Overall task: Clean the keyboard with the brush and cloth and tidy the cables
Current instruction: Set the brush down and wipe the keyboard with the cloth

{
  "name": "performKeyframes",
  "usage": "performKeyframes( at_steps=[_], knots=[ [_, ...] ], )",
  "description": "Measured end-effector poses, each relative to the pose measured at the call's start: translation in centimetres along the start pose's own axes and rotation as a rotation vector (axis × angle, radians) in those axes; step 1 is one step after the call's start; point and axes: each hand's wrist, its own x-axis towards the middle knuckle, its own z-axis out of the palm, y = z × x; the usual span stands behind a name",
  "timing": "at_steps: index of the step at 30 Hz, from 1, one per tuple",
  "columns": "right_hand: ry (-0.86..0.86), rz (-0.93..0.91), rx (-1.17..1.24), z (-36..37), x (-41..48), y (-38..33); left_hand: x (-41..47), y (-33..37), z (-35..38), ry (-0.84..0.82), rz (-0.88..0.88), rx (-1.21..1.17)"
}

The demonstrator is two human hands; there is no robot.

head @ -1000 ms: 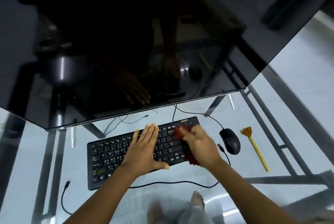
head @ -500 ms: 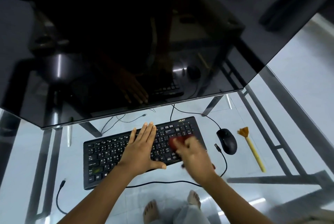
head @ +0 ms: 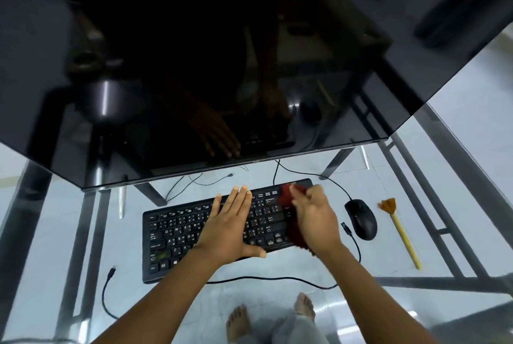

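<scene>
**Q:** What is at far left?
**A:** A loose cable (head: 111,273) on the glass desk (head: 36,232), its plug near the black keyboard (head: 177,235).

**Q:** And the hands?
**A:** The left hand (head: 230,230) lies flat on the middle keys, fingers straight, thumb spread. The right hand (head: 316,218), blurred, clutches a dark red cloth (head: 286,196) against the keyboard's right end.

**Q:** Further right?
**A:** A black mouse (head: 361,218), then the brush (head: 399,232), lying on the glass apart from both hands.
</scene>
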Motion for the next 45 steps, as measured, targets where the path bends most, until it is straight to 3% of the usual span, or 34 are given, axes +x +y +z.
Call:
performKeyframes(
  at_steps=[2, 6, 8, 11, 12, 15, 17, 19, 21, 23, 27, 28, 33, 37, 39, 42, 45],
  knots=[
    [0.030, -0.045, -0.048, 0.9, 0.3, -0.2, 0.0, 0.0, 0.0, 0.004, 0.002, -0.001],
    [-0.306, -0.203, -0.222, 3.4, -1.1, -0.6, -0.2, -0.4, -0.3, -0.001, 0.013, -0.039],
    [-0.168, -0.274, -0.326, 2.1, 1.2, 0.1, -1.0, -1.3, -0.8, 0.011, -0.024, -0.052],
    [0.048, -0.215, -0.579, 0.6, 3.3, 0.6, -3.4, -3.7, -1.1, 0.040, -0.166, -0.064],
    [0.042, -0.259, -0.634, 1.4, 3.0, 0.9, -4.3, -4.5, -0.9, 0.038, -0.203, -0.046],
    [-0.215, -0.381, -0.521, 4.0, -1.2, -0.2, -6.2, -5.7, -0.4, 0.011, -0.250, -0.035],
    [-0.339, -0.572, -0.567, 5.1, -2.3, -1.1, -6.6, -6.0, -0.4, 0.016, -0.241, -0.060],
    [-0.307, -0.426, -0.343, 5.3, -0.7, -1.8, -6.5, -6.1, -0.4, 0.017, -0.226, -0.065],
    [-0.166, -0.348, -0.182, 5.2, 1.1, -2.6, -6.4, -6.2, -0.4, 0.026, -0.212, -0.070],
    [-0.103, -0.371, -0.229, 6.4, 0.8, -2.4, -6.5, -6.4, -0.3, 0.027, -0.202, -0.066],
    [-0.441, -0.702, -0.535, 9.1, -2.2, -2.1, -6.5, -6.6, -0.1, 0.035, -0.196, -0.051],
    [-0.459, -0.736, -0.573, 9.1, -1.1, -1.5, -6.5, -6.6, -0.1, 0.036, -0.194, -0.043],
    [-0.195, -0.452, -0.473, 7.8, 1.5, -2.1, -6.2, -6.8, -0.1, 0.037, -0.176, -0.048],
    [-0.465, -0.718, -0.515, 10.3, -3.4, -2.5, -6.2, -6.9, 0.1, 0.031, -0.173, -0.039],
    [-0.483, -0.593, -0.421, 9.6, -2.9, -2.8, -6.3, -7.0, 0.1, 0.028, -0.175, -0.028],
    [-0.274, -0.297, -0.101, 7.0, -0.8, -3.4, -6.4, -6.9, 0.0, 0.045, -0.180, -0.014],
    [-0.319, -0.234, 0.065, 7.5, -2.7, -3.9, -6.4, -6.9, 0.1, 0.061, -0.173, -0.020]
  ],
)
